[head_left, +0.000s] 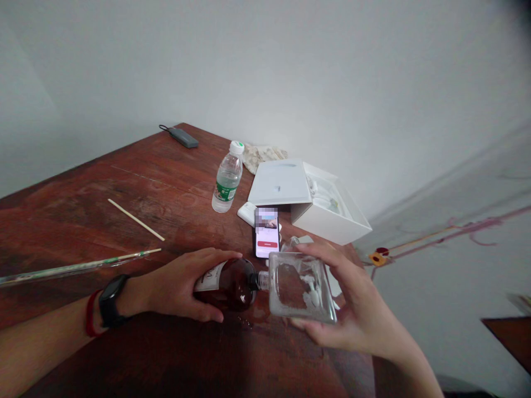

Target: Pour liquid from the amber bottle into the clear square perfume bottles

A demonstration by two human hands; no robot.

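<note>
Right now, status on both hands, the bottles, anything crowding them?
Left grip: on brown bottle. Right grip: on clear bottle. Bottles neck to neck, whether joined unclear. Phone close beyond.

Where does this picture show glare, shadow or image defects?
All in the head view: small glints on the brown bottle; shade across the near part of the table; blocky pixelation over the phone screen's upper part; a dark top right corner.

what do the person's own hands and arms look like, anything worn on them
Both hands are ungloved, and no sleeve shows on either forearm. Near the left hand, the wrist wears a black watch or fitness band with a dark oblong face, and a red bracelet just behind it. The right hand and its wrist show nothing worn.
</note>
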